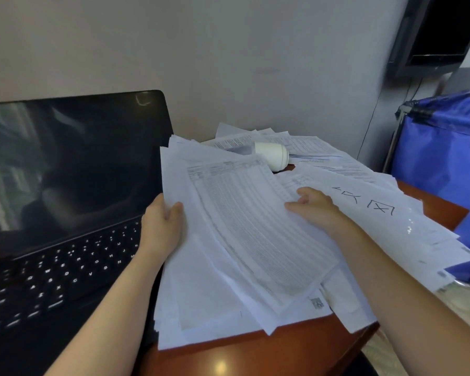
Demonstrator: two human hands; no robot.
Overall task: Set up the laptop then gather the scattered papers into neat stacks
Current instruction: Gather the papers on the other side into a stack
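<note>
Left hand grips paper stack; long axis far-left to near-right.

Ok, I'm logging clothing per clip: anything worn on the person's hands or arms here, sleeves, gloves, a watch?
Nothing visible. Both forearms are bare to the frame edge, no sleeve in view. The left hand and right hand show no glove, ring, watch or bracelet.

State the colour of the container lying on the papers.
The container on the papers is white; head view.
</note>
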